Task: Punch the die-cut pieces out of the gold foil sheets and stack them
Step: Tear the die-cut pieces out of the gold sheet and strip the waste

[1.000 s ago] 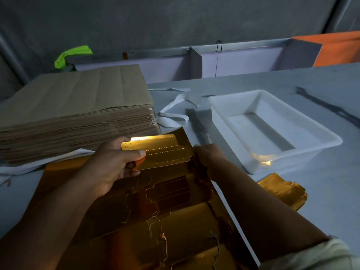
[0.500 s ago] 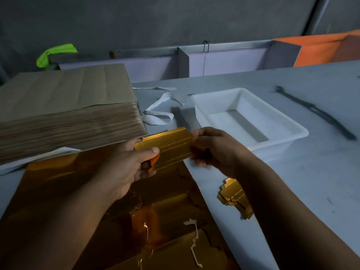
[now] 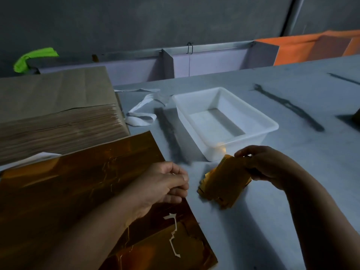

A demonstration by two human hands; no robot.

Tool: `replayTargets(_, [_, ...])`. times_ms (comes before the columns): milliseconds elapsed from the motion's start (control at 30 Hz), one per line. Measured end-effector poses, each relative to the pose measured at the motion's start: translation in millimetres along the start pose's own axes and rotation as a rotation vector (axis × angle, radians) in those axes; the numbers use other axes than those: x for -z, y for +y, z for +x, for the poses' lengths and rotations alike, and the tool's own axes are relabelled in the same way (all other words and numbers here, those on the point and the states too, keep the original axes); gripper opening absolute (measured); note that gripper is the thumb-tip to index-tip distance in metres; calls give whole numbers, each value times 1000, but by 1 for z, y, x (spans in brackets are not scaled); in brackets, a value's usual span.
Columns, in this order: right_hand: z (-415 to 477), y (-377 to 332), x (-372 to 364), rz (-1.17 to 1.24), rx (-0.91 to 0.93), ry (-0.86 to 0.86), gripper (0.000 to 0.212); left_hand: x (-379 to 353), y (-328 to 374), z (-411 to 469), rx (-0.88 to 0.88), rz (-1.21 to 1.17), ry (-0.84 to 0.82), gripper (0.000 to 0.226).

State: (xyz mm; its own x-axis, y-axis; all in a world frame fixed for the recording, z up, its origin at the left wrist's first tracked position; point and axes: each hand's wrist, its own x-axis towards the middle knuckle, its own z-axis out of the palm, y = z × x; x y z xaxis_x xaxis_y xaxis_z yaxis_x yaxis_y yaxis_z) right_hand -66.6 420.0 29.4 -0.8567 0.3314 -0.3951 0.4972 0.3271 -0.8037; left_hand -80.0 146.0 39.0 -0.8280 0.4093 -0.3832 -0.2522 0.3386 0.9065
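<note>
A large gold foil sheet (image 3: 78, 188) lies flat in front of me on the left, with a torn white gap near its lower right part. My left hand (image 3: 163, 182) hovers over the sheet's right edge, fingers loosely curled and holding nothing. My right hand (image 3: 266, 164) pinches a punched-out gold piece (image 3: 228, 178) by its far end and holds it tilted over a small stack of gold pieces (image 3: 220, 197) on the table, just right of the sheet.
A white plastic tub (image 3: 259, 121) stands behind the stack. A tall pile of brown paper sheets (image 3: 56, 117) fills the left. White strips (image 3: 140, 115) lie between pile and tub. A dark streak (image 3: 288, 106) marks the grey table at the right.
The left hand let go of the gold piece and dropped to the sheet's edge. The right hand carried the piece right and down, over the stack.
</note>
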Motion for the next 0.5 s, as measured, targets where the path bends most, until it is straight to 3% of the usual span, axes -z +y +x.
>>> replayTargets(200, [20,17,-7,-102,6,159,33,-1,-4,5,15,63,28,9])
replayTargets(300, [24,20,-10,-246,33,234,43,-12,0,17,11,170,55,11])
replayTargets(500, [24,20,-17,-486,50,248,46,-53,11,63,-47,663,83,52])
